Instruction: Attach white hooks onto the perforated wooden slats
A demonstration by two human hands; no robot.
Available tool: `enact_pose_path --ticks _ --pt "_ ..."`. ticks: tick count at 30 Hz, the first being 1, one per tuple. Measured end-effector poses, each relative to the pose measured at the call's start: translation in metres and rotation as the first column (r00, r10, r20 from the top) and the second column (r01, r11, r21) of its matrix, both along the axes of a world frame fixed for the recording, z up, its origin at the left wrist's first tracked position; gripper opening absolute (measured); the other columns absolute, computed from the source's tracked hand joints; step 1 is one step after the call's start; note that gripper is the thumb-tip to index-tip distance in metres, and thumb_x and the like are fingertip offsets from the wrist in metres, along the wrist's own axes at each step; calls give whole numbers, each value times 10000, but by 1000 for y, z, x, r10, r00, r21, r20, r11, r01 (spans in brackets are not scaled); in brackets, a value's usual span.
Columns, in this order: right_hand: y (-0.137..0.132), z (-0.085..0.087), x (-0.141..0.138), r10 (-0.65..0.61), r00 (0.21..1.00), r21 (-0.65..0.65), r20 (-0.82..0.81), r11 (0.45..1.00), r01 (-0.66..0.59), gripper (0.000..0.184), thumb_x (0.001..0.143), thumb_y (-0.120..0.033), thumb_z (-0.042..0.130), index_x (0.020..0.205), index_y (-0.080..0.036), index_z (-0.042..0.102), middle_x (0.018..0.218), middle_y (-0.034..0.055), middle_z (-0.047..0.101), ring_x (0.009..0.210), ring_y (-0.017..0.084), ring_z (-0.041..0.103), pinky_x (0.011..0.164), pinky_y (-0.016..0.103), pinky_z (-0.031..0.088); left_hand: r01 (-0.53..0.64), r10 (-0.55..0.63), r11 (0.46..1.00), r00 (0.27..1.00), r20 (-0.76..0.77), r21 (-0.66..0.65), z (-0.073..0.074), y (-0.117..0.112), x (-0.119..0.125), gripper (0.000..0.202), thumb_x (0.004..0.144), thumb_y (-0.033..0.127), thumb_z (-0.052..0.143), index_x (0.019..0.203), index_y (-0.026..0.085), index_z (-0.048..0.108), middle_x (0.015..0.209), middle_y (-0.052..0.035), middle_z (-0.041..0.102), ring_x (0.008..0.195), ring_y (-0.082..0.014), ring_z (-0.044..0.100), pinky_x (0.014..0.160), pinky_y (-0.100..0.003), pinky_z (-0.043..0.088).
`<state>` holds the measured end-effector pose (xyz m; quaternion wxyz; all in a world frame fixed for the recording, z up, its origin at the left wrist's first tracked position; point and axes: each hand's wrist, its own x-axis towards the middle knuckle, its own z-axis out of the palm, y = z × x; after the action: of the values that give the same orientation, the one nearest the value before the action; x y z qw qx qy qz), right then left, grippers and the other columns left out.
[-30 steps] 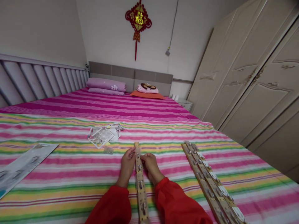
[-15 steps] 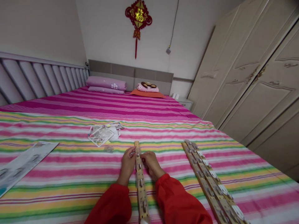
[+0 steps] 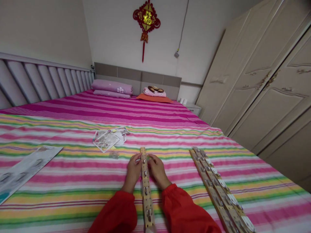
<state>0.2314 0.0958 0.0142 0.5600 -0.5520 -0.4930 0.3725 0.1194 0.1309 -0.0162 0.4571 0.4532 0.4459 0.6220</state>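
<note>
Wooden strip (image 3: 146, 182) | was long, narrow, pale tan, pierced with small holes | carried spaced metal fittings (image 3: 145, 173) | lay lengthwise on striped bedspread (image 3: 80, 189)

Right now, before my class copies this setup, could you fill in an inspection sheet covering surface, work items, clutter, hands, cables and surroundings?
Surface: multicoloured striped cloth, lying mostly flat.
Work items: narrow tan strip bearing shiny metal pieces, between the hands; similar long tan strips side by side at right.
Clutter: loose heap of white-and-clear flat packaging; long white sheet-like package at left.
Hands: left bare hand, fingers at the strip's far end; right bare hand, fingers beside it, contact unclear.
Cables: thin grey cable hanging against the wall.
Surroundings: cream panelled wardrobe, grey headboard.
</note>
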Motion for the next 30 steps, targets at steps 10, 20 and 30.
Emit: enact_pose_path --ticks 10,20,30 --pt "-1 9 2 173 873 -43 457 984 -173 409 923 -474 371 1090 -277 688 1019 44 736 925 240 656 794 313 448 -13 17 999 994 -103 42 -12 9 -2 217 601 259 684 803 191 725 995 -96 631 970 -234 579 873 -386 486" --pt "-4 10 0 184 798 -73 573 982 -174 405 921 -464 391 1191 -280 630 1068 73 722 955 257 657 780 325 447 -15 17 1000 990 -141 21 -12 9 -4 192 585 184 644 753 218 730 951 -74 643 962 -234 589 919 -402 468" --pt "-7 -8 14 203 935 -50 290 979 -197 634 881 -581 406 1403 -221 408 1365 83 535 1251 247 494 1024 367 381 56 -57 998 997 -46 -39 10 -4 -9 347 582 277 711 913 175 697 1053 -106 619 953 -249 601 809 -374 505"
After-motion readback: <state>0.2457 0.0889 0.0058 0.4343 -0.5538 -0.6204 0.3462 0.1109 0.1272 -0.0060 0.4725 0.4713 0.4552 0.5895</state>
